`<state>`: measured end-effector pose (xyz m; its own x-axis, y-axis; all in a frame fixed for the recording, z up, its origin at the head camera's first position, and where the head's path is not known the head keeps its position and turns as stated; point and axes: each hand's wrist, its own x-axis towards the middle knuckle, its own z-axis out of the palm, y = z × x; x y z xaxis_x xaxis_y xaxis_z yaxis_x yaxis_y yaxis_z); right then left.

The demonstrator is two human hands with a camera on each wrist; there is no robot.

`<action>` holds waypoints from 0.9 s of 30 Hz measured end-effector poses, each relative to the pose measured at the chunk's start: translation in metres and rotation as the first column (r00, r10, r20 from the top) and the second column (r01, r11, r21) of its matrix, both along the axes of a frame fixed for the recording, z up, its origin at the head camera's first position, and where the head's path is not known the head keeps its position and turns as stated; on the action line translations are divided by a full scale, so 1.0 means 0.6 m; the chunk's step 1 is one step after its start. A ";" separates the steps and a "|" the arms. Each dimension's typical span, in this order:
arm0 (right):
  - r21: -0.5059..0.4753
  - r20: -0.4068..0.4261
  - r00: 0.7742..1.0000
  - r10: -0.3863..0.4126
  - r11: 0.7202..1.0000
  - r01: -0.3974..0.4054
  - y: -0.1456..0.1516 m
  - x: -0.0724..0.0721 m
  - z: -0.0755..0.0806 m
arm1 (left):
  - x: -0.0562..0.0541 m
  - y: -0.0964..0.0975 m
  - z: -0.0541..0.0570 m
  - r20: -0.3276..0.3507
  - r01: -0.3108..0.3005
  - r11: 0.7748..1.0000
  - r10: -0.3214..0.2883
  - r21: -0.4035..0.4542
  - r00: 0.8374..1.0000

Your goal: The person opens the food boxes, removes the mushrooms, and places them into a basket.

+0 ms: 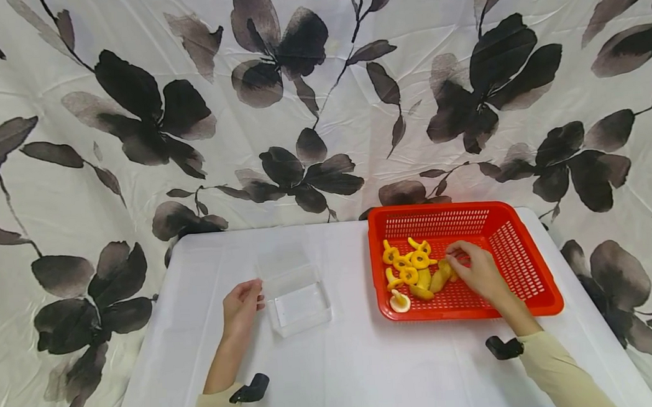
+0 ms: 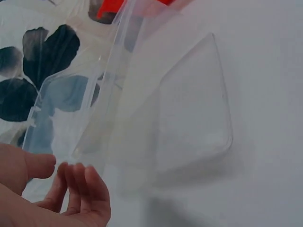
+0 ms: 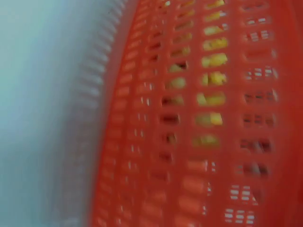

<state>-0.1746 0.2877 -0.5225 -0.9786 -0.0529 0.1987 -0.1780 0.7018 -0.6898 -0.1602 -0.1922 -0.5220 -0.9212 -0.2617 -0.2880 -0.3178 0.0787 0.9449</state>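
Observation:
In the head view my left hand (image 1: 244,308) pinches the left edge of a clear plastic container (image 1: 328,303), its fingers curled. The left wrist view shows that hand (image 2: 71,194) at a corner of the clear lid (image 2: 61,109), which stands folded out from the container. Inside a red basket (image 1: 539,305), the curled fingertips of my right hand (image 1: 478,273) pinch at a brownish-yellow mushroom (image 1: 440,277), partly hidden by the fingers. Several bright yellow mushrooms (image 1: 420,259) and a pale-capped mushroom (image 1: 400,301) lie left of it.
A white-covered table (image 1: 359,376) bears both containers, the clear one to the left of the basket. Behind stands a floral cloth (image 1: 297,105). In the right wrist view the slotted basket wall (image 3: 189,156) fills most of the picture, with yellow showing through.

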 end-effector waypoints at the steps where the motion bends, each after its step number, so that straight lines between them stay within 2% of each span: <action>1: 0.006 -0.020 1.000 -0.006 1.000 0.006 0.005 0.002 0.002 | 0.000 -0.003 0.003 -0.013 0.005 0.999 -0.005 -0.035 1.000; 5: 0.024 -0.112 0.993 -0.022 0.999 0.025 0.022 0.010 0.011 | -0.005 -0.015 0.010 -0.058 0.005 0.982 -0.016 -0.187 0.998; 11: 0.054 -0.215 0.975 -0.049 0.997 0.062 0.052 0.021 0.018 | -0.011 -0.031 0.020 -0.106 -0.032 0.918 -0.010 -0.395 0.994; 16: 0.096 -0.325 0.944 -0.050 0.992 0.085 0.078 0.026 0.023 | -0.015 -0.043 0.020 -0.188 -0.072 0.871 -0.024 -0.486 0.982; 20: 0.162 -0.384 0.922 -0.051 0.979 0.121 0.095 0.029 0.024 | -0.019 -0.051 0.016 -0.264 -0.088 0.841 -0.067 -0.534 0.962; 22: 0.207 -0.389 0.920 -0.052 0.968 0.142 0.103 0.031 0.023 | -0.019 -0.055 0.012 -0.300 -0.101 0.809 -0.097 -0.579 0.949; 23: 0.230 -0.387 0.921 -0.048 0.962 0.147 0.106 0.032 0.022 | -0.019 -0.057 0.008 -0.316 -0.109 0.785 -0.114 -0.610 0.942; 25: 0.275 -0.372 0.927 -0.044 0.949 0.156 0.113 0.034 0.019 | -0.019 -0.063 0.000 -0.331 -0.126 0.722 -0.149 -0.680 0.932; 27: 0.318 -0.356 0.934 -0.042 0.934 0.163 0.119 0.036 0.016 | -0.019 -0.069 -0.009 -0.329 -0.139 0.649 -0.181 -0.748 0.927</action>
<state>-0.1531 0.3588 -0.5127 -0.8589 -0.0793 0.5059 -0.2720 0.9077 -0.3196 -0.1718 -0.2333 -0.5274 -0.9180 -0.2157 0.3329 0.0242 0.8072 0.5898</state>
